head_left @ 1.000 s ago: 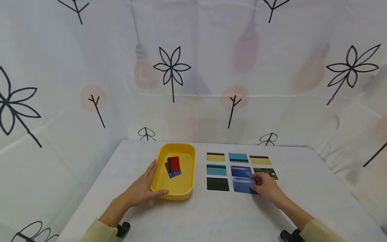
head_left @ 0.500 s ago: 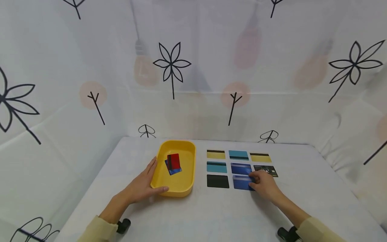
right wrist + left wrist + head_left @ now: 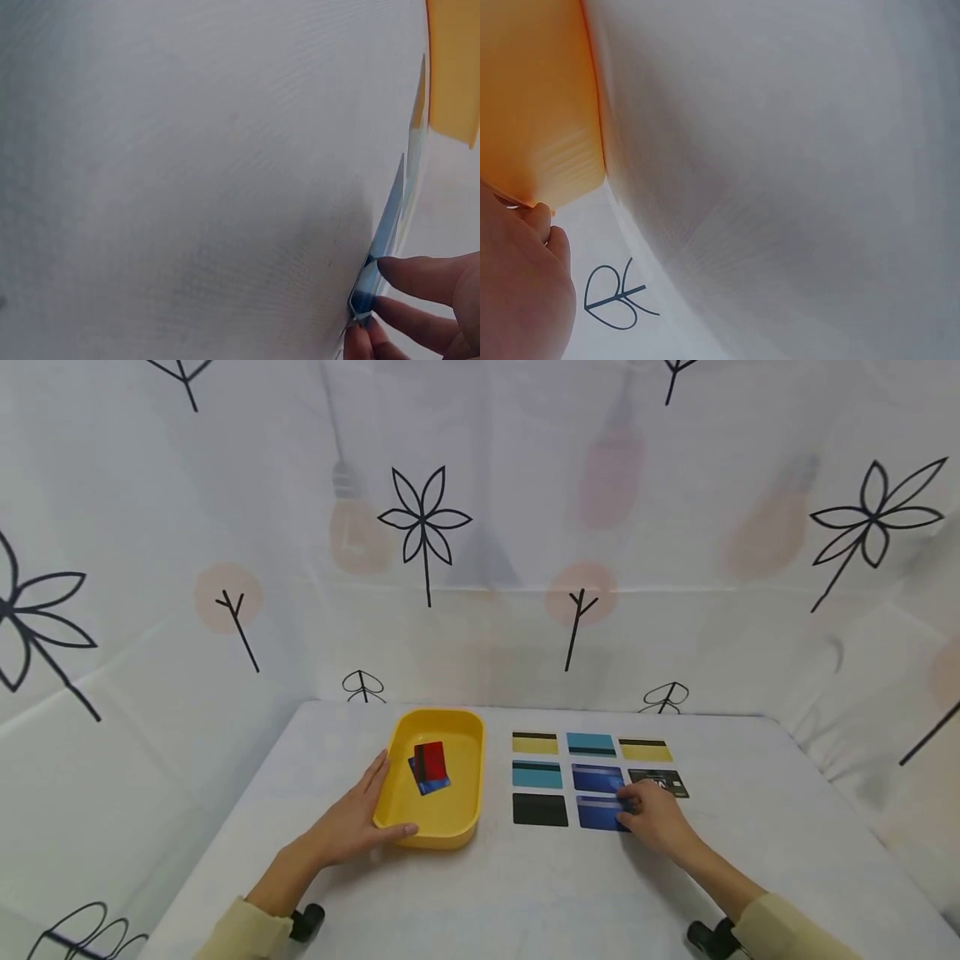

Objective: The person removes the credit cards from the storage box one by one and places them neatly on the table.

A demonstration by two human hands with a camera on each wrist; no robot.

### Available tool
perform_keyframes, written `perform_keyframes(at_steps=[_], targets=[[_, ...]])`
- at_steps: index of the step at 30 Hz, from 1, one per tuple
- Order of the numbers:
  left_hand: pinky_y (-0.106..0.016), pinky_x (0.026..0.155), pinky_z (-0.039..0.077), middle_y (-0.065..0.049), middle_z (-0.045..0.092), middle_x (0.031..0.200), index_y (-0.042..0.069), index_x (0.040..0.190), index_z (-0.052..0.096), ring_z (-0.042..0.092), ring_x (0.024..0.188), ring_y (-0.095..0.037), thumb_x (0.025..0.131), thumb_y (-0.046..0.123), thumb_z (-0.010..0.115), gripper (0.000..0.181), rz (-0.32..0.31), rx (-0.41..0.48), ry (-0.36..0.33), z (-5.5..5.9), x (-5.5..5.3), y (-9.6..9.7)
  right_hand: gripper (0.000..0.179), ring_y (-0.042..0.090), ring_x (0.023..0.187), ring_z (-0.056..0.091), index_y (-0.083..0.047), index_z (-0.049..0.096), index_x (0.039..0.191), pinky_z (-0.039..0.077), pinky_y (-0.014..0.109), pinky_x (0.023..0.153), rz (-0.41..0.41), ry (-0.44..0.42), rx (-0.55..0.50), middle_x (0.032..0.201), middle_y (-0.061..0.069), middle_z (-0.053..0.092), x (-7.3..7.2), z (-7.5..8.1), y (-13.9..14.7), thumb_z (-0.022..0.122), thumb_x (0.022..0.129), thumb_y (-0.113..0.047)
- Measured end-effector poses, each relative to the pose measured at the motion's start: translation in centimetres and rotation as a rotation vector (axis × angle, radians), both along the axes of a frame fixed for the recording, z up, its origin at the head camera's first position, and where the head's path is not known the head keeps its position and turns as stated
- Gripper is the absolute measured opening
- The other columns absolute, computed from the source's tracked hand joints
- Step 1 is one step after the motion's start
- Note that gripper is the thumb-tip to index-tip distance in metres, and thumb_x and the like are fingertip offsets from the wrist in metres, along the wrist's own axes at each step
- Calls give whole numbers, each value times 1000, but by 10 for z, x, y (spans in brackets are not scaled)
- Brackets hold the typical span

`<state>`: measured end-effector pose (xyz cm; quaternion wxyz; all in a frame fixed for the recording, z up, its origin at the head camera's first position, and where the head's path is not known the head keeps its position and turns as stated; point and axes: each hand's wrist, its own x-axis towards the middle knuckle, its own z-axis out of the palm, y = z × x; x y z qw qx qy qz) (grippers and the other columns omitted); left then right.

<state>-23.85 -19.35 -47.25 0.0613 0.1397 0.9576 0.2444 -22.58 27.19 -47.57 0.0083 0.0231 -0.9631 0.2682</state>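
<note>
My left hand [image 3: 341, 831] holds the near left corner of a yellow plastic tray [image 3: 463, 797], thumb on the front rim and fingers along the left side. Inside the tray a red card [image 3: 437, 760] with a dark stripe overlaps a blue card [image 3: 432, 788]. With thumb and fingertips, my right hand [image 3: 660, 818] pinches the right edge of a blue bank card [image 3: 596, 813] in the front row. In the right wrist view that card [image 3: 388, 217] shows edge-on. Just behind it lies another blue card [image 3: 595, 778]; a black card [image 3: 673, 782] is partly covered by my right hand.
The other cards lie in rows right of the tray: yellow striped cards [image 3: 534, 744], teal cards [image 3: 536, 775] and a plain dark card [image 3: 540, 810]. A patterned white cloth [image 3: 487, 643] rises behind the white table [image 3: 487, 910].
The head view has shifted slightly. The blue card under my right fingers looks darker and flatter than a second ago. My left hand and the tray stay together, unchanged.
</note>
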Motion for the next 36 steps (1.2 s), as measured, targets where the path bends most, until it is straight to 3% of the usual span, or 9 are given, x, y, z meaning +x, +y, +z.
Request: perform_keyframes(at_steps=[12,26,36], targets=[[-60,116,35,-6,4,173,13,166,7,28,153,-37,81,76,66,121,22,3,-20,-4,1,-1,28,30,93,61,11,68,113,56,52,87,-8,-5,12,107,21,63,0,-1,-4,74,89,-1],[-60,117,33,-5,3,173,12,166,9,27,153,-37,82,76,65,120,8,-12,7,-2,0,-2,28,34,98,62,10,68,114,55,54,90,-21,-16,-25,110,22,63,-3,-2,-3,73,89,-1],[-60,119,31,-4,1,173,11,166,7,24,154,-36,84,74,65,118,-13,6,7,-3,1,-3,29,36,101,63,10,68,114,56,55,90,19,-16,-37,111,21,63,0,1,2,73,88,-1]])
